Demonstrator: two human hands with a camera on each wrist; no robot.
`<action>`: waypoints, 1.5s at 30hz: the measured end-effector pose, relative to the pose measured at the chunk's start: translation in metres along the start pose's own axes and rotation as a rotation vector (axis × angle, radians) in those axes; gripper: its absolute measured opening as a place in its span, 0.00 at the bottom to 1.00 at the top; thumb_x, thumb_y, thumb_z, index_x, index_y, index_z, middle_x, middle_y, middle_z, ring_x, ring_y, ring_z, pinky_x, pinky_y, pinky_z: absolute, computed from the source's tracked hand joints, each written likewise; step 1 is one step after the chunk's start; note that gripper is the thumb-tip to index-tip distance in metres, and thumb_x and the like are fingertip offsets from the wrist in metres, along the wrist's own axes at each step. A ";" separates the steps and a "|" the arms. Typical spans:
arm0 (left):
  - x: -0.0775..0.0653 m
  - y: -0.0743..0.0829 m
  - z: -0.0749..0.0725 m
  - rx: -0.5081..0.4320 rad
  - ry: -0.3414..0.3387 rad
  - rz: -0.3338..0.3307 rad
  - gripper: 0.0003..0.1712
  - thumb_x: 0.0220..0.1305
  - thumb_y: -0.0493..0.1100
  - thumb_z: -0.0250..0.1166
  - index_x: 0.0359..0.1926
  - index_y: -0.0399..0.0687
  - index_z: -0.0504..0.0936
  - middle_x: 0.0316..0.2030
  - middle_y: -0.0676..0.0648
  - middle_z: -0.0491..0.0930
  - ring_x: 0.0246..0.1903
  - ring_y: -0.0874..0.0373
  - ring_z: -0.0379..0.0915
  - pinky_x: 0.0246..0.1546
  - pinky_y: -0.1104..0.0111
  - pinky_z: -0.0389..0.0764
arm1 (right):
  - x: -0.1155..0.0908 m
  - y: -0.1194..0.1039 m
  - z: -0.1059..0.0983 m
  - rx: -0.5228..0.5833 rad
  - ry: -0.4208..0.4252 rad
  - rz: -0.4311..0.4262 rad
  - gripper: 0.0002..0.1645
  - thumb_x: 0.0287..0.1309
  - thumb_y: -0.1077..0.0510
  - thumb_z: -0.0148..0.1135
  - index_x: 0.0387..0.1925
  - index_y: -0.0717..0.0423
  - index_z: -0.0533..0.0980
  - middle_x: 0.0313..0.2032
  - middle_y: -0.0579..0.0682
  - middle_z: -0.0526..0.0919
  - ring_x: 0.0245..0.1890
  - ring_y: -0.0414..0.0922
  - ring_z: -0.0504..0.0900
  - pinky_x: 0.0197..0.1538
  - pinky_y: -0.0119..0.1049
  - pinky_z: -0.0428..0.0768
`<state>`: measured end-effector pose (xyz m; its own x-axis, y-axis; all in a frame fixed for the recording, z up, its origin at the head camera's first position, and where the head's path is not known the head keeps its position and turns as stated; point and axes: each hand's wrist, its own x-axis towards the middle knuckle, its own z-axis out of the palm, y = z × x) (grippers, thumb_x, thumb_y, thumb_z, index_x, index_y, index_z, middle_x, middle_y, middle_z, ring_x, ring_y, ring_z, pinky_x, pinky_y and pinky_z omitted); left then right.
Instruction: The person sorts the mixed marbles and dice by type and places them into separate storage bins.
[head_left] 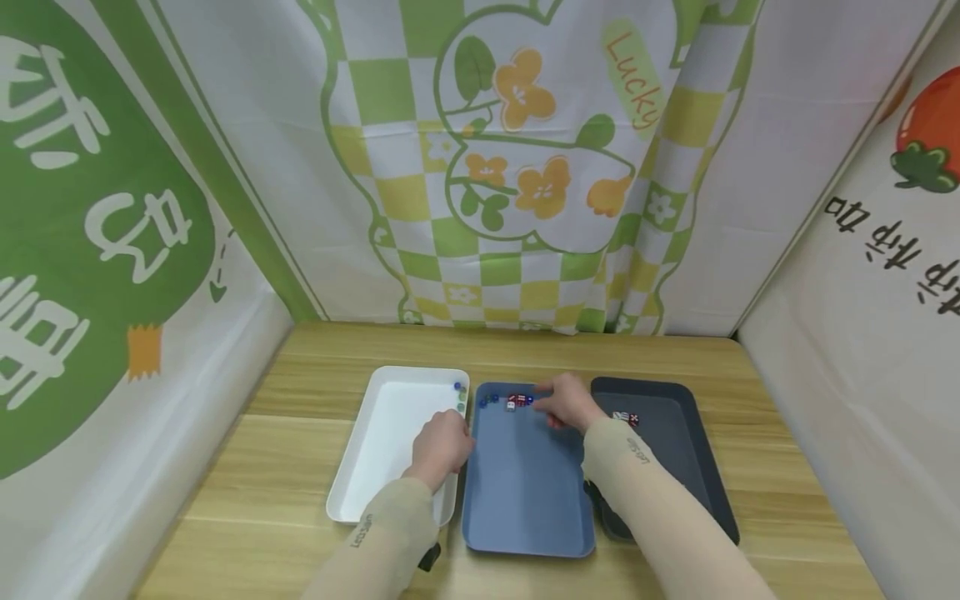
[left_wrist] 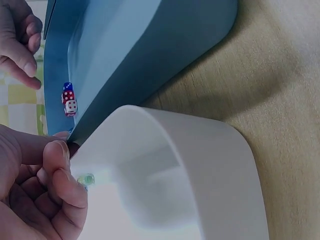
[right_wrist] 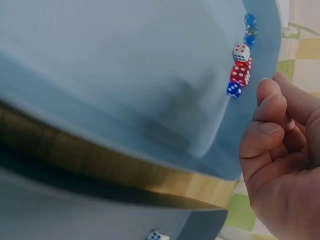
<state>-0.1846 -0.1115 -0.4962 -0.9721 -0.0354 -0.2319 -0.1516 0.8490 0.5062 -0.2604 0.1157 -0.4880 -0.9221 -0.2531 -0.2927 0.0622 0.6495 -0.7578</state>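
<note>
In the head view my left hand (head_left: 441,447) is over the right rim of the white tray (head_left: 339,483), beside the blue tray (head_left: 525,500). Its fingers curl loosely near the two rims, and I see nothing held in them. My right hand (head_left: 570,402) hovers at the blue tray's far right corner, index finger pointing at a blue die (right_wrist: 234,89). Beside that die lie red dice (right_wrist: 240,75) and a white die (right_wrist: 241,52). Several glass marbles (right_wrist: 251,31) sit further left along the far wall. No object shows between the right fingers.
Marbles (head_left: 461,396) lie in the white tray's far right corner. A dark tray (head_left: 697,442) stands right of the blue one, partly hidden by my right arm, with dice (head_left: 633,419) near its far end. The trays rest on a wooden table (head_left: 247,500) backed by a printed curtain (head_left: 517,283).
</note>
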 end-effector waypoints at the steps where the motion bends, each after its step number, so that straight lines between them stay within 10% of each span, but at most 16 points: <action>1: 0.000 0.000 0.000 0.000 0.001 0.001 0.22 0.62 0.37 0.65 0.11 0.49 0.73 0.10 0.51 0.76 0.11 0.58 0.74 0.16 0.66 0.71 | 0.001 0.000 0.002 0.003 0.004 0.011 0.27 0.65 0.62 0.67 0.64 0.62 0.77 0.11 0.49 0.75 0.10 0.39 0.70 0.18 0.31 0.70; 19: -0.001 0.002 -0.002 0.016 0.014 0.009 0.25 0.61 0.37 0.65 0.09 0.51 0.67 0.08 0.52 0.73 0.11 0.58 0.71 0.15 0.66 0.69 | 0.019 0.016 0.032 0.055 0.080 0.138 0.26 0.65 0.66 0.65 0.64 0.60 0.77 0.12 0.49 0.75 0.10 0.39 0.71 0.16 0.30 0.68; 45: -0.002 0.001 -0.001 -0.014 0.015 0.008 0.27 0.63 0.38 0.66 0.10 0.52 0.66 0.10 0.52 0.74 0.11 0.58 0.73 0.16 0.66 0.70 | 0.013 0.010 0.030 -0.075 0.094 0.062 0.10 0.63 0.64 0.67 0.45 0.60 0.86 0.15 0.51 0.80 0.14 0.41 0.74 0.20 0.32 0.70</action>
<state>-0.1829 -0.1115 -0.4944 -0.9758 -0.0369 -0.2156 -0.1467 0.8416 0.5198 -0.2600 0.0971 -0.5170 -0.9493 -0.1448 -0.2789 0.0948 0.7142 -0.6935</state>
